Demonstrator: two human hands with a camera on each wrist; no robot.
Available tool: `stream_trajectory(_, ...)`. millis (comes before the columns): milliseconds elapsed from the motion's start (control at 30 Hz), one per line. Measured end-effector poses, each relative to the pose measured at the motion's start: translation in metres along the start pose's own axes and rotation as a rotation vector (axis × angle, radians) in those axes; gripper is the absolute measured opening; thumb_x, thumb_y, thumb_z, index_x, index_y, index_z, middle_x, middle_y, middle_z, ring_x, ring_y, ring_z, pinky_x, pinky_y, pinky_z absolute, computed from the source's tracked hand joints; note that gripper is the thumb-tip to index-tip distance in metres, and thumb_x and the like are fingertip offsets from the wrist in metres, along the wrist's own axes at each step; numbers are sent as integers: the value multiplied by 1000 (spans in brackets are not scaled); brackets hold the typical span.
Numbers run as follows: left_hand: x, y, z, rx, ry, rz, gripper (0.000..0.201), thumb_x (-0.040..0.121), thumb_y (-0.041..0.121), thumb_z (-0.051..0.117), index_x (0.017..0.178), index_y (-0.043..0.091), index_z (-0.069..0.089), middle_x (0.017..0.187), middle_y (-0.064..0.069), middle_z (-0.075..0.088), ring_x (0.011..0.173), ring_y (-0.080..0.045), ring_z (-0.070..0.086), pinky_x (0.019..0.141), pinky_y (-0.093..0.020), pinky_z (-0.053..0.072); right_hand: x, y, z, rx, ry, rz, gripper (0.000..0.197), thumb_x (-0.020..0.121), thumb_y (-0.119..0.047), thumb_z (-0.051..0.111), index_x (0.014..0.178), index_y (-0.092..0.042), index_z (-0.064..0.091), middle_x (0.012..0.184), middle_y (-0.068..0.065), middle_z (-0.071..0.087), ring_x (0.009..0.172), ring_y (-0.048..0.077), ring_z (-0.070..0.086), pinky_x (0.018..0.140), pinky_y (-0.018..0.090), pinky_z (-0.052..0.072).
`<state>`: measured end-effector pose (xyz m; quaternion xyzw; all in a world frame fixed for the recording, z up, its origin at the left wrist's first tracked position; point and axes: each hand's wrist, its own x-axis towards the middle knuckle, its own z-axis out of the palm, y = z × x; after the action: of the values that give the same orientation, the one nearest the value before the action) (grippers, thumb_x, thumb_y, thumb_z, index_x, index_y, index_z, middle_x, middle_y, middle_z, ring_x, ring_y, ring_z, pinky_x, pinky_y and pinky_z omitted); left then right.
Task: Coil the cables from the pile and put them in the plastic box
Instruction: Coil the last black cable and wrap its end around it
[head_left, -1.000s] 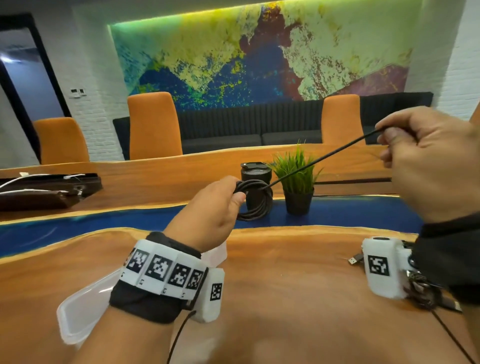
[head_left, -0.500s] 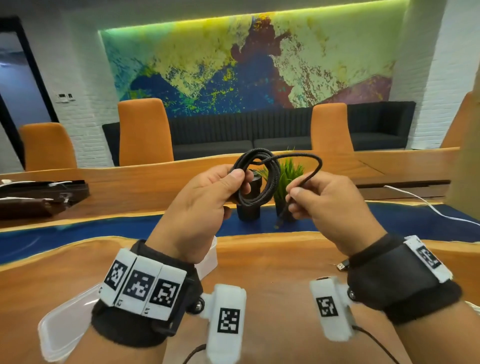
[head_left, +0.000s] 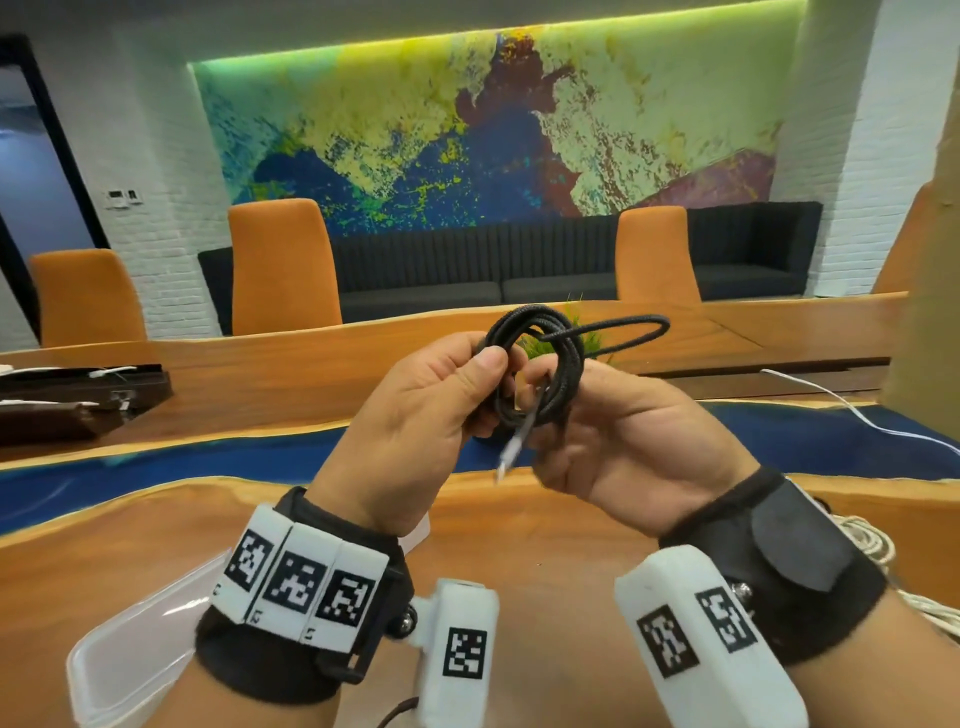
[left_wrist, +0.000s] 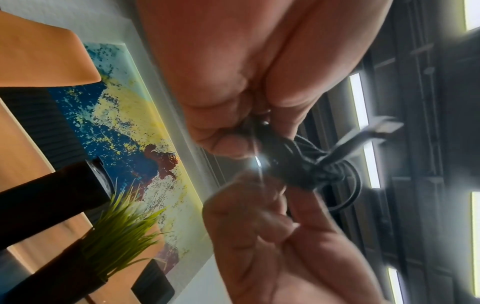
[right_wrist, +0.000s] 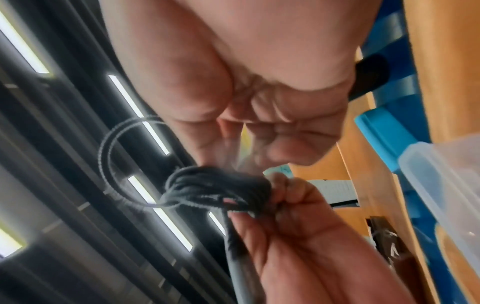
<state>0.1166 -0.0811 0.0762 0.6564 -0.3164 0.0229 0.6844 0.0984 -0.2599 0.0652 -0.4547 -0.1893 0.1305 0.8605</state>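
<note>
A black braided cable (head_left: 558, 358) is wound into a small coil and held up at chest height over the wooden table (head_left: 545, 561). My left hand (head_left: 493, 371) pinches the coil's left side between thumb and fingers. My right hand (head_left: 548, 397) is pressed against the coil from the right, fingers curled round the cable's tail. One loose loop (head_left: 631, 332) sticks out to the right, and the silver plug end (head_left: 511, 452) points down between the hands. Both wrist views show the coil (left_wrist: 293, 164) (right_wrist: 213, 191) bunched between the two hands. The clear plastic box (head_left: 130, 654) sits on the table at the lower left.
A heap of white cables (head_left: 878, 551) lies by my right wrist. A single white cable (head_left: 831, 400) trails across the blue strip of the table. A small potted plant (left_wrist: 122, 222) and a black cylinder (left_wrist: 49, 197) stand behind the hands. Orange chairs (head_left: 283, 265) line the far side.
My right hand came in from the far right, where it held the cable taut, to the coil. The last length now forms a loop and the plug end hangs between the hands.
</note>
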Motion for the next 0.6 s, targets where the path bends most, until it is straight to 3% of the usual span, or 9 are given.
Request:
stream_trajectory(33,-1,-1,1,37,5,21,27,99,27,48,104,11,69,99,-25,65,97,-34,57,98,-63,42,-1,3,-1,-14,-63,22,19,81,-21,65,97,-12,68,94,4,59,74,12,50,62,27,36)
stream_trajectory(100,-2,0,4,147,42,81,27,103,24,45,107,6,66,103,-29,64,97,-35,62,94,-56,49,-2,1,-3,3,-132,40,27,77,-26,67,100,-12,69,101,5,59,84,16,49,65,32,33)
stream_trajectory(200,-1,-1,5,338,112,191,24,105,20,43,108,13,66,96,-10,70,91,-19,66,76,-25,54,-6,-6,-1,-110,-142,47,31,76,-31,70,101,-13,68,108,7,61,99,26,53,72,39,43)
stream_trajectory(233,-1,-2,5,393,126,223,24,105,21,43,110,15,66,96,-3,71,90,-13,66,74,-22,53,-7,-6,2,-206,-100,39,24,80,-27,71,100,-14,67,108,9,63,100,29,58,72,40,50)
stream_trajectory(300,-1,-6,7,512,162,288,26,104,26,43,111,16,65,94,1,71,89,-14,66,72,-27,55,-6,-4,9,-351,6,6,11,89,-11,65,100,-13,64,102,14,65,91,29,68,65,37,57)
stream_trajectory(400,1,-10,5,596,305,358,25,103,28,43,105,15,64,88,5,72,85,-9,67,70,-23,52,-6,-3,16,-501,85,-58,22,96,-2,54,113,-14,61,84,18,68,66,22,67,56,30,57)
stream_trajectory(500,6,-4,-18,283,568,226,24,106,24,42,97,15,62,82,1,74,76,-14,71,65,-24,53,-9,-10,14,-739,104,-84,28,97,-2,52,120,-16,60,76,12,68,61,23,63,54,31,54)
stream_trajectory(600,5,5,-33,-186,669,74,27,106,21,41,87,16,60,70,3,67,68,-19,67,60,-25,53,-15,-19,13,-913,-15,-136,20,96,-4,54,101,-12,72,71,9,67,56,18,59,50,25,48)
